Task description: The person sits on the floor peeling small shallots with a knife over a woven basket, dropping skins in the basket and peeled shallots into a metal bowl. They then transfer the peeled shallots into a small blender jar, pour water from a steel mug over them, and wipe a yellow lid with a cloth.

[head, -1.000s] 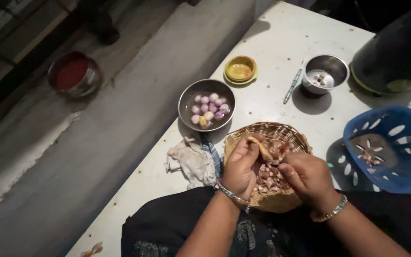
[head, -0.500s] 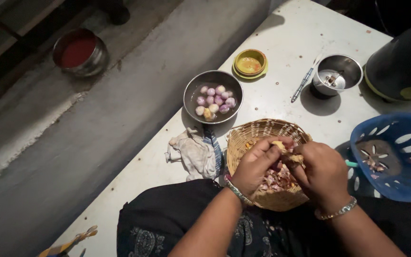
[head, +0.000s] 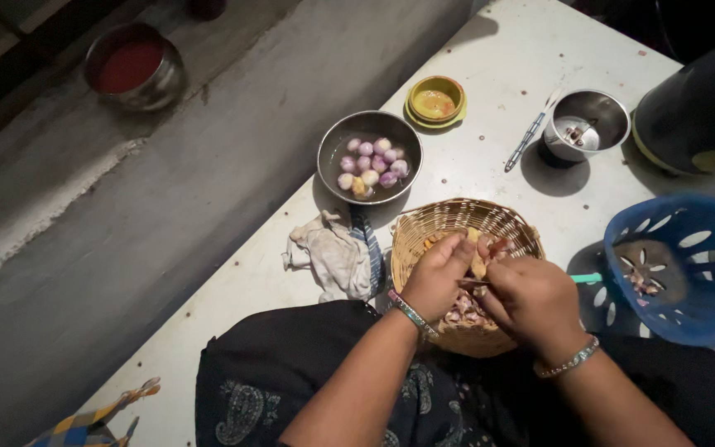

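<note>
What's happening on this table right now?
A seated person holds both hands over a woven basket of peelings. The left hand grips a small pale yellowish piece; the right hand works on it. A steel bowl of peeled purple shallots sits beyond, a crumpled cloth beside the basket.

A pale, half-peeled shallot [head: 478, 255] stands upright over the round woven basket [head: 440, 225] at the tabletop's near edge.
</note>
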